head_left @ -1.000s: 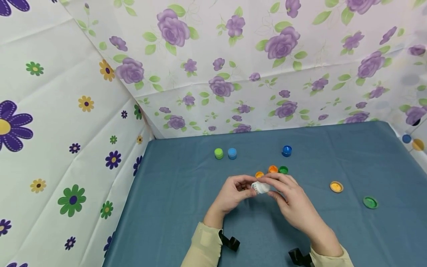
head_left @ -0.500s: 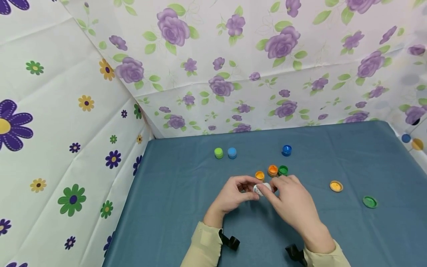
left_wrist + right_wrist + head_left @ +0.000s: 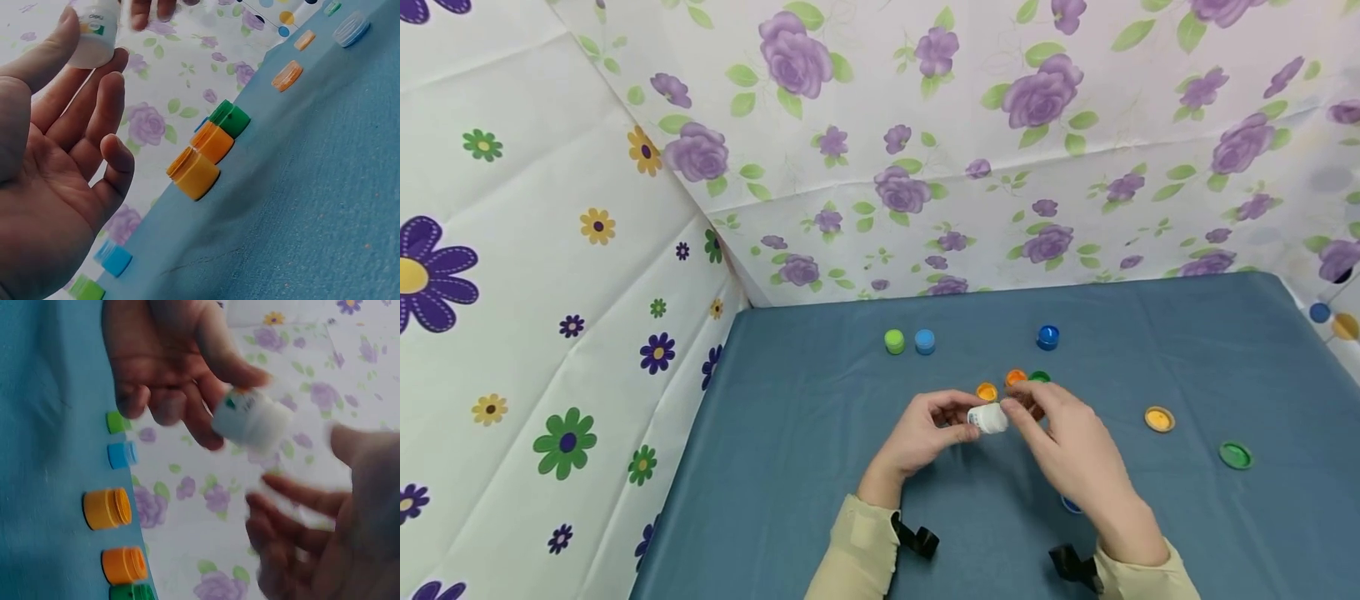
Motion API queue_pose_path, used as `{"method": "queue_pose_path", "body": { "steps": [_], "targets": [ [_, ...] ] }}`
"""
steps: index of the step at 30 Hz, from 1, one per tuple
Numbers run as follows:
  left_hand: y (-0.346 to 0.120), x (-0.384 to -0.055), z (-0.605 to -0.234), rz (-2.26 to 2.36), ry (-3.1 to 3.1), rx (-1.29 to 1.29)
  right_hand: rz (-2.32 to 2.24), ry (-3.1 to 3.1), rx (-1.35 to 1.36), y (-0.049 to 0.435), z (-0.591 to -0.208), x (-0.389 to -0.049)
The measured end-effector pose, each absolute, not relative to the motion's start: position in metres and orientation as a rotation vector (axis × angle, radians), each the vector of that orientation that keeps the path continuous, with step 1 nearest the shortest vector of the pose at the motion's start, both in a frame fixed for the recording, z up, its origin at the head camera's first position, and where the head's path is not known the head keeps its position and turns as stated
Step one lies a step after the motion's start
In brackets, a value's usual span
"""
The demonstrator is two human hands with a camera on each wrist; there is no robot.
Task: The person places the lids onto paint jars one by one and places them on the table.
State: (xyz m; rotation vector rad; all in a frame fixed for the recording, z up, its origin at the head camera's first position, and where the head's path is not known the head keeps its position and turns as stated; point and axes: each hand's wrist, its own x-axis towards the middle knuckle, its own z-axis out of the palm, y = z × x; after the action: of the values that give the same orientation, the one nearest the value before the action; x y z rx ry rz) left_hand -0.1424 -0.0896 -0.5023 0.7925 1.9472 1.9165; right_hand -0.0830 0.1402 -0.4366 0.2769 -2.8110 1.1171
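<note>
My left hand [image 3: 917, 437] pinches a small white paint jar [image 3: 988, 418] between thumb and fingers, above the table. In the left wrist view a printed label shows on the jar [image 3: 94, 37], and its upper part is cut off. My right hand [image 3: 1071, 446] hovers just right of the jar. In the right wrist view that hand [image 3: 319, 531] is blurred, its thumb and fingers spread apart from the jar's ridged lid end. Behind the hands stand uncapped jars: a yellow-orange jar [image 3: 987, 392], an orange jar [image 3: 1016, 378] and a partly hidden green jar [image 3: 1040, 377].
Farther back on the blue cloth [image 3: 805, 433] stand a light green jar [image 3: 894, 342], a light blue jar [image 3: 925, 342] and a dark blue jar [image 3: 1048, 337]. To the right lie a yellow-orange lid [image 3: 1159, 419] and a green lid [image 3: 1236, 455]. A blue lid [image 3: 1071, 505] shows beneath my right wrist.
My right hand went from spread beside the jar to fingers on it, then drew off slightly right. The left hand stays, keeping its grip. The view has shifted a little.
</note>
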Motion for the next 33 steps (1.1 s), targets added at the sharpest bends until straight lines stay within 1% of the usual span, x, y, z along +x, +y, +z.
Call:
{"method": "queue_pose_path", "body": {
  "steps": [4,7,10,13,18,26,33],
  "targets": [
    [-0.090,-0.143,-0.503,1.957,1.919,0.779,1.174,-2.710,0.559,0.149,-0.440,-0.082],
    [-0.092,-0.144,-0.504,1.972,1.893,0.788,1.124,-2.625,0.706,0.152,-0.444,-0.082],
    [-0.092,-0.145,-0.505,1.965,1.889,0.795,1.062,-2.557,0.773,0.152,-0.447,-0.083],
    [-0.092,-0.145,-0.506,1.958,1.897,0.803,1.011,-2.524,0.781,0.151,-0.448,-0.083],
    [-0.092,-0.144,-0.507,1.963,1.865,0.836,1.000,-2.587,0.694,0.149,-0.449,-0.082],
    [-0.090,-0.142,-0.505,1.873,1.873,0.908,0.984,-2.781,0.430,0.141,-0.448,-0.079],
    [-0.089,-0.142,-0.503,1.864,1.902,0.887,1.018,-2.895,0.173,0.140,-0.443,-0.078]
  ]
}}
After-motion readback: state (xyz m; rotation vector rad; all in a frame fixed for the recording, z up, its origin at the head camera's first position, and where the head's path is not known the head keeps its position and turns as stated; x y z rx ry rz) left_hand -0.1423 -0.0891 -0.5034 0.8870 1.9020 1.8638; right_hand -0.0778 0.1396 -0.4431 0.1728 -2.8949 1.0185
